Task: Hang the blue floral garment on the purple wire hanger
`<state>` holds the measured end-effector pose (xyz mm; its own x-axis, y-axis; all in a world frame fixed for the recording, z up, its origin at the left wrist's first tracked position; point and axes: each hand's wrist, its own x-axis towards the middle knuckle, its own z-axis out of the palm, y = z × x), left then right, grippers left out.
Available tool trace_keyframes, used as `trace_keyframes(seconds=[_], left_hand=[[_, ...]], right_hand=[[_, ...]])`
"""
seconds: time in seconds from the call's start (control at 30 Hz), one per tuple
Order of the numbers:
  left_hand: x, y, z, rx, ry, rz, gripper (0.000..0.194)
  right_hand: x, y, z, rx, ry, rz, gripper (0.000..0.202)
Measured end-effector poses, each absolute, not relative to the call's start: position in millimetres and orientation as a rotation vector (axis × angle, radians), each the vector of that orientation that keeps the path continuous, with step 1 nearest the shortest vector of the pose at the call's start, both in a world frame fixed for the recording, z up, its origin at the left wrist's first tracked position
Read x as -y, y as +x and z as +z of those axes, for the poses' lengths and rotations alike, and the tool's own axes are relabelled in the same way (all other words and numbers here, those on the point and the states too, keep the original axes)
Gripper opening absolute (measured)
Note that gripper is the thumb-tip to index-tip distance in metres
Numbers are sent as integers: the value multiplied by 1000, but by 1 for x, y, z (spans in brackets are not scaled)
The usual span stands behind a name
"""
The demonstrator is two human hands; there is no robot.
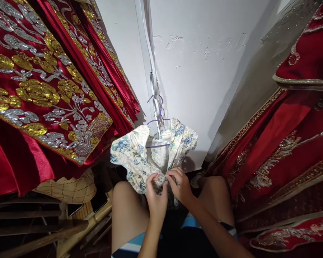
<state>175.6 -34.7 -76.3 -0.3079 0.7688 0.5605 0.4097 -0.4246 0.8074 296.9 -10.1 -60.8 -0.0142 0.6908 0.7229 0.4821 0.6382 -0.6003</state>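
A white floral garment (134, 154) with blue and yellow print hangs on a purple wire hanger (161, 107), its neckline open in a V. At the bottom of the V, my left hand (156, 191) pinches the fabric between thumb and fingers. Right beside it, my right hand (179, 182) grips the other front edge with thumb and forefinger. The fingertips of both hands nearly meet. Whatever small fastening may lie between them is too small to make out.
Red embroidered garments (40, 89) hang at the left, and more red ones (274, 143) at the right. A white wall (199, 71) with a pale strap (150, 53) stands ahead. Wooden furniture (97, 215) is at lower left.
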Motion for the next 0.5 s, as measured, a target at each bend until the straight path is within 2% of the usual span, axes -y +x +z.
trace_keyframes(seconds=[0.1, 0.23, 0.37, 0.5], left_hand=[[27, 183, -73, -1389, 1681, 1600, 8], [27, 181, -76, -1343, 1732, 1522, 11], [31, 177, -82, -1340, 1756, 1450, 11], [31, 176, -86, -1346, 1760, 1425, 12]], right_hand=[[10, 295, -60, 1662, -979, 190, 13], [-9, 302, -39, 1654, -911, 65, 13], [-49, 309, 13, 1642, -841, -141, 15], [-83, 312, 57, 1690, -785, -177, 15]])
